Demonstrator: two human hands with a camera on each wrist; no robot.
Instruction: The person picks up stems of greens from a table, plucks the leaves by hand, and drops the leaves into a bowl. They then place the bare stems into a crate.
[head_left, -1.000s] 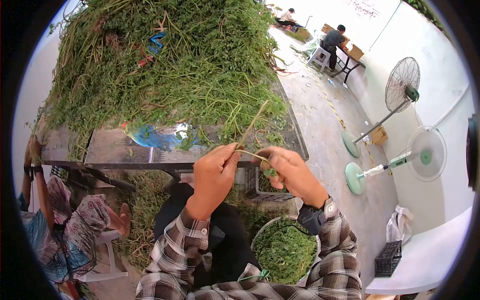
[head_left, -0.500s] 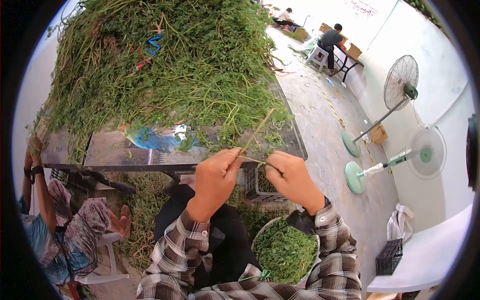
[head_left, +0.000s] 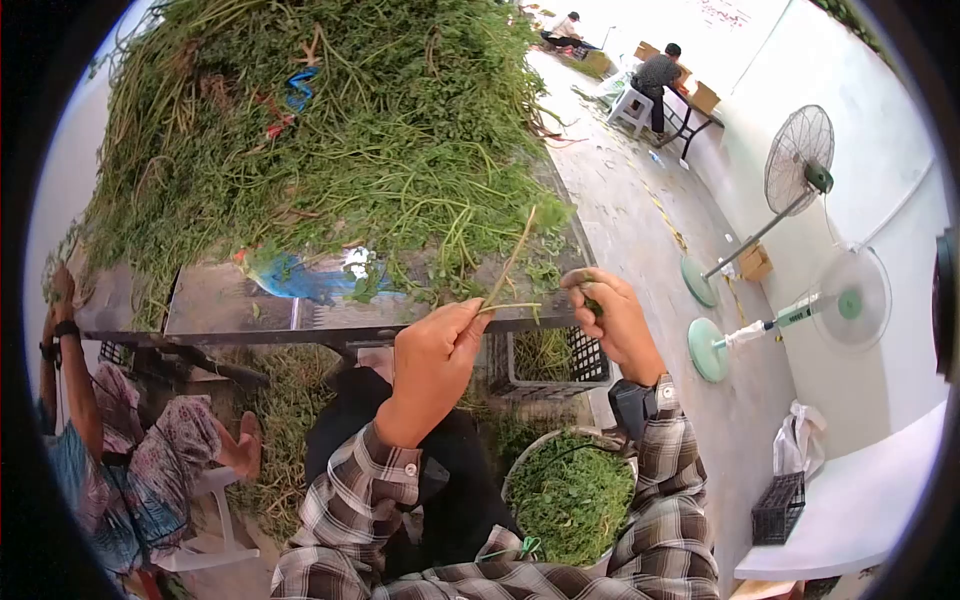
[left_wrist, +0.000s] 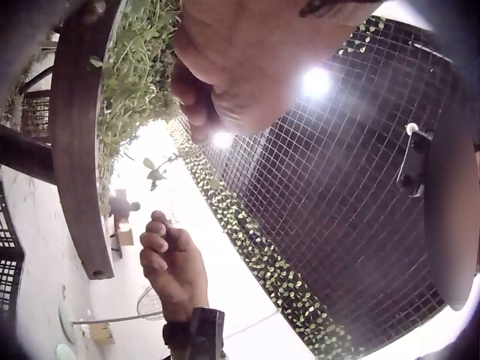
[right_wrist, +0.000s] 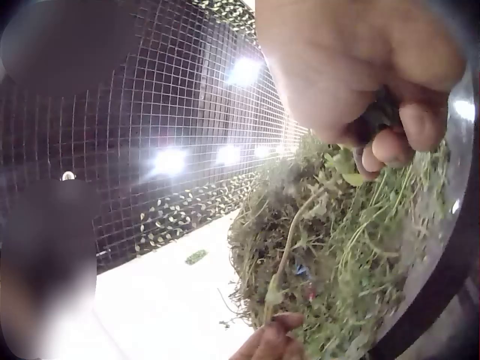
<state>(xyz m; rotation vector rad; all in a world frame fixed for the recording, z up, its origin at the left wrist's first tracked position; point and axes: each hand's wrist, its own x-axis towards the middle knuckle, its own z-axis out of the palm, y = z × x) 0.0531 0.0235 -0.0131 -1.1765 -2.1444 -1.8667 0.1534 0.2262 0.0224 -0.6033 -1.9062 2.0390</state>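
Observation:
My left hand [head_left: 437,358] pinches a thin green stem [head_left: 513,258] between thumb and fingers, above the table's front edge. The stem slants up and away, and a short side shoot sticks out to the right. In the right wrist view the stem [right_wrist: 288,244] rises from the left fingertips [right_wrist: 274,341]. Apart from it, to the right, my right hand [head_left: 622,325] has its fingers curled round some green leaves [right_wrist: 351,171]. Most of what lies inside that palm is hidden by the fingers.
A large heap of leafy stems [head_left: 330,130] covers the table [head_left: 225,300]. Below stand a tub of picked greens [head_left: 568,495] and a black crate [head_left: 550,385]. Two fans [head_left: 800,160] stand right. A seated person [head_left: 150,450] is at left, others far back.
My right hand met the stem at my left fingertips, then pulled away to the right with leaves in its grip. The side shoot is now shorter and bare. The left hand has barely moved.

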